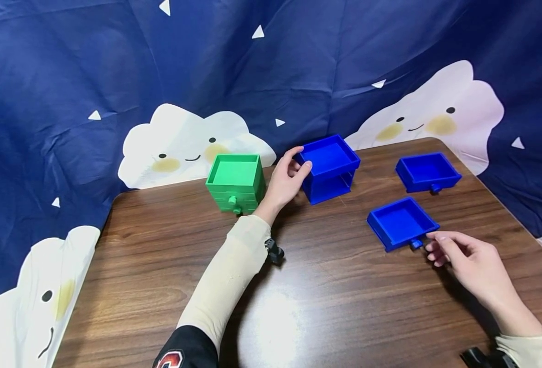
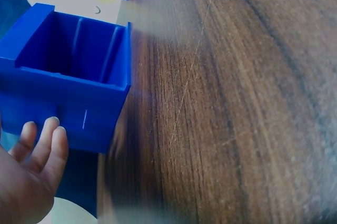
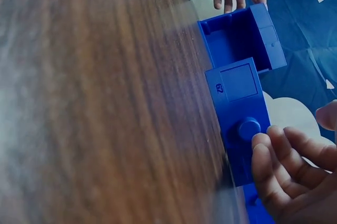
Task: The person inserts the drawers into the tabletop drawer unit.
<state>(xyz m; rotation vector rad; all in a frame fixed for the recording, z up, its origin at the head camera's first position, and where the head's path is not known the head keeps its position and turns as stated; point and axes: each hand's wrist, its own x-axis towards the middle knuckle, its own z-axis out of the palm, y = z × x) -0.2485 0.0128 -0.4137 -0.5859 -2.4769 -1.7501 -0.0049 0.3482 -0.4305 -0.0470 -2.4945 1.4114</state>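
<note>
A blue drawer cabinet (image 1: 330,156) with an open, hollow front stands near the table's back edge. My left hand (image 1: 286,180) rests against its left side, thumb at the top rim. In the left wrist view, the loosely extended fingers (image 2: 55,148) lie by the cabinet's side wall (image 2: 87,111). Two blue drawers lie out on the table to the right. My right hand (image 1: 473,260) is beside the nearer drawer (image 1: 402,223), fingertips close to its round knob (image 3: 249,128). In the right wrist view, the thumb stands apart from the fingers; whether they touch the knob is unclear.
A green drawer cabinet (image 1: 234,184) with knobs stands left of the blue one. The farther blue drawer (image 1: 427,173) lies near the table's right edge. A dark blue cloth (image 1: 298,66) with clouds hangs behind the brown wooden table (image 1: 326,296).
</note>
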